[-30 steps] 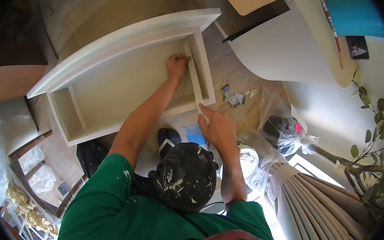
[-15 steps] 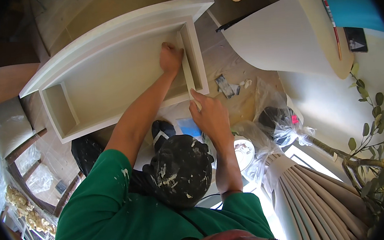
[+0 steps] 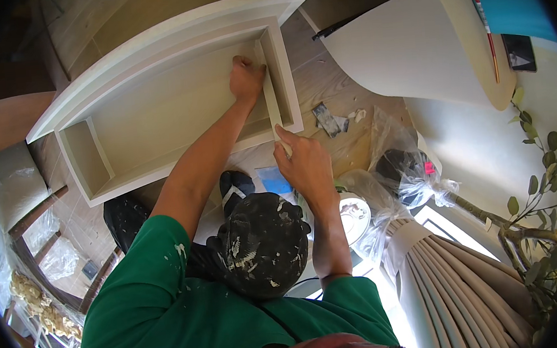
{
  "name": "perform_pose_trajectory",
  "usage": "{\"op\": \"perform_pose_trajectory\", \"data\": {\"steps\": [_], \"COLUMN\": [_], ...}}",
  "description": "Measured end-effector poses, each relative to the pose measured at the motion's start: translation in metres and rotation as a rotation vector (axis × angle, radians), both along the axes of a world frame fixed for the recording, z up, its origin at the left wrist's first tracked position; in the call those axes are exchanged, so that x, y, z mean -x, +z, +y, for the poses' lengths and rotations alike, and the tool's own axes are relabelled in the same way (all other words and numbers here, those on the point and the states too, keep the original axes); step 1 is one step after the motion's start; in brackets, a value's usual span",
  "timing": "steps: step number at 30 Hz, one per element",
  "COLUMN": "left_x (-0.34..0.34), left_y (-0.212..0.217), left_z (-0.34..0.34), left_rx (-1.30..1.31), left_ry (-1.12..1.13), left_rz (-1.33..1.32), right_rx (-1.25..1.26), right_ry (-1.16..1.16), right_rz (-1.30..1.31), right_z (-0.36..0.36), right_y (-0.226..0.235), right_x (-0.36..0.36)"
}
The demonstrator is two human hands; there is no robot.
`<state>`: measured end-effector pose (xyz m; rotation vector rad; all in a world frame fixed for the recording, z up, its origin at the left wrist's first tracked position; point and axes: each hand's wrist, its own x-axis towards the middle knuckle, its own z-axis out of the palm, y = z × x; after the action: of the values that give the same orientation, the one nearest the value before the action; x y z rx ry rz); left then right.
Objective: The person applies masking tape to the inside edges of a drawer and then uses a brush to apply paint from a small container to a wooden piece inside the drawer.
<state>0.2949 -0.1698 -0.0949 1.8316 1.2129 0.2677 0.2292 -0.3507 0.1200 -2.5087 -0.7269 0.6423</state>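
A cream-white drawer (image 3: pixel 168 43) with a wide front panel along its far side lies in front of me, its inside facing up. Along its right end runs a pale narrow strip (image 3: pixel 273 108), which sticks out over the near wall. My right hand (image 3: pixel 307 165) grips the strip's near end just outside the drawer, with the index finger laid along it. Inside the drawer, my left hand (image 3: pixel 247 82) is closed beside the strip's far part. Whatever its fingers hold, if anything, is hidden.
Small packets (image 3: pixel 330 120) lie on the wooden floor right of the drawer. A white round tub (image 3: pixel 354 217) stands by my right forearm, near clear plastic sheeting (image 3: pixel 382 142). Further right are a tied curtain (image 3: pixel 446 278), a leafy plant (image 3: pixel 545 157) and a white curved panel (image 3: pixel 400 50).
The view has shifted slightly, and the drawer's far side sits a little higher in the picture. Both hands keep nearly the same place and grip.
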Motion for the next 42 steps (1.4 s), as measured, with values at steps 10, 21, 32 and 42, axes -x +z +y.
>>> {"op": "perform_pose_trajectory", "data": {"steps": [10,21,32,42], "left_x": [0.0,0.001,-0.012,-0.019], "left_y": [-0.007,-0.008,0.011,0.008], "left_z": [0.0,0.001,0.007,0.007], "left_rx": [-0.033,-0.021,0.099,0.196], "left_ry": [-0.004,-0.009,0.131,0.175], "left_rz": [0.002,0.003,0.108,0.116], "right_rx": [0.003,0.0,0.016,-0.013], "right_ry": [-0.009,-0.003,-0.007,-0.016], "right_rz": [0.017,0.002,0.019,0.007], "right_z": [0.002,0.002,-0.003,-0.004], "right_y": [0.002,0.004,0.008,0.008], "right_x": [0.0,0.0,0.003,0.003]}}
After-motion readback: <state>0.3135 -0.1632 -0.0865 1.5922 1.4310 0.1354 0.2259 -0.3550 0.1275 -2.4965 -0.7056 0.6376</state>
